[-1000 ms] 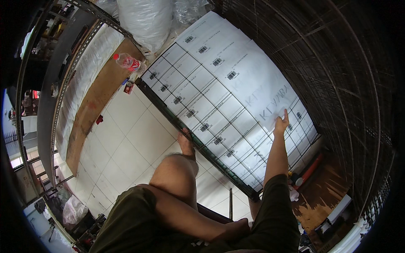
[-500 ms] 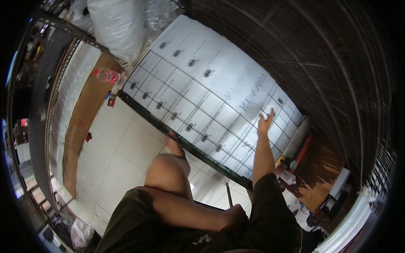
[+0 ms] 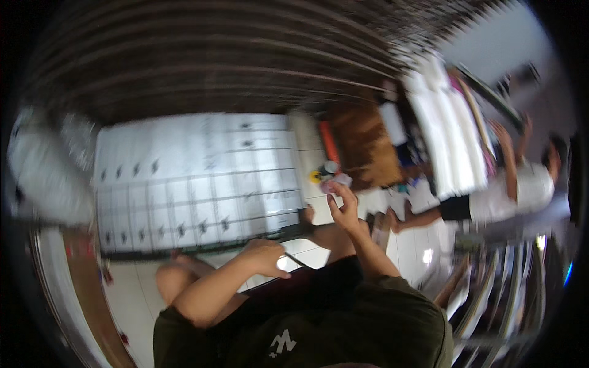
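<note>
The picture is blurred by motion. My left hand (image 3: 265,257) is curled over my lap around a thin dark pen-like stick (image 3: 297,260) with a pale round end. My right hand (image 3: 343,207) is raised off the floor with its fingers apart and pointing up, and I cannot see anything held in it. A small pink and white object (image 3: 336,182) lies just beyond its fingertips. A large white sheet (image 3: 196,178) with a dark grid and small dark marks lies flat on the tiled floor ahead and to my left. My bent knee (image 3: 178,282) and a bare foot (image 3: 307,214) are at its near edge.
Small bottles (image 3: 324,170) and an orange object (image 3: 328,141) stand by the sheet's right end, next to a brown board (image 3: 365,147). Another person in a white shirt (image 3: 527,187) crouches at the right beside white stacks (image 3: 448,135). A white sack (image 3: 37,172) is at far left.
The view has swung round to the right. My right hand has lifted off the white sheet and pulled back toward me. Another person has come into sight at the right.
</note>
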{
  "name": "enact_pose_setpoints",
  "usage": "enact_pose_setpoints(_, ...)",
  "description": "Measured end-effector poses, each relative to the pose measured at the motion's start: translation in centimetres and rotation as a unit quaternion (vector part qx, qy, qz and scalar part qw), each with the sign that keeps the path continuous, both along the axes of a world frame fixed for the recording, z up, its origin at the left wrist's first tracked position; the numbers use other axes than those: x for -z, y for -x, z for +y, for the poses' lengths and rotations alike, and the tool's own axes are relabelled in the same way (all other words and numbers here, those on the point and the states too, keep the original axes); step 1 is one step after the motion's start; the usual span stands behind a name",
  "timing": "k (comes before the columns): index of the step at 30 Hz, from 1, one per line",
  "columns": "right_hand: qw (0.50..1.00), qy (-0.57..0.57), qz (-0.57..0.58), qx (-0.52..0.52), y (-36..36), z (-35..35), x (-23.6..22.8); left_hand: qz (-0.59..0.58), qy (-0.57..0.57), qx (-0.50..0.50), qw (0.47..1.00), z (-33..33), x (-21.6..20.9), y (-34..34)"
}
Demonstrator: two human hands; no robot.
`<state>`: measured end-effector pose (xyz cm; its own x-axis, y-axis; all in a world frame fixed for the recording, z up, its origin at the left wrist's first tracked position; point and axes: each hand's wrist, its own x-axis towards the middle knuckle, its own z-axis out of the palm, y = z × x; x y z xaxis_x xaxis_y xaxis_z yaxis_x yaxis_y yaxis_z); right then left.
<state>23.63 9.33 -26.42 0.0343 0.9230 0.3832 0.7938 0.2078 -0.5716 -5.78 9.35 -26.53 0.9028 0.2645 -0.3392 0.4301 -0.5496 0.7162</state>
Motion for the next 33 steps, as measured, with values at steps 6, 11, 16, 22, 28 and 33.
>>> enact_pose_setpoints(6, 0.931, -0.308, -0.107, 0.162, -9.4, -8.9, -17.9, 0.077, -0.003, -0.027, 0.997, -1.2, 0.0, -1.8)
enact_pose_setpoints(11, 0.871, -0.384, 0.010, 0.307, -18.1, -14.3, -24.3, 0.121, 0.000, -0.095, 0.988, -2.2, 4.0, -1.3)
enact_pose_setpoints(16, 0.817, -0.321, 0.283, 0.386, -33.3, -15.4, -27.3, 0.108, -0.038, -0.145, 0.983, -3.8, 7.0, -0.9)
enact_pose_setpoints(22, 0.801, -0.297, 0.363, 0.373, -40.6, -12.6, -31.2, 0.054, -0.035, -0.238, 0.969, -5.9, 4.0, 0.7)
enact_pose_setpoints(28, 0.824, -0.342, 0.210, 0.400, -42.5, -6.1, -31.6, -0.008, -0.063, -0.296, 0.953, -6.1, 5.4, 3.1)
enact_pose_setpoints(33, 0.892, -0.362, 0.132, 0.235, -39.4, -4.1, -35.0, 0.008, -0.054, -0.304, 0.951, -6.7, 2.7, 1.2)
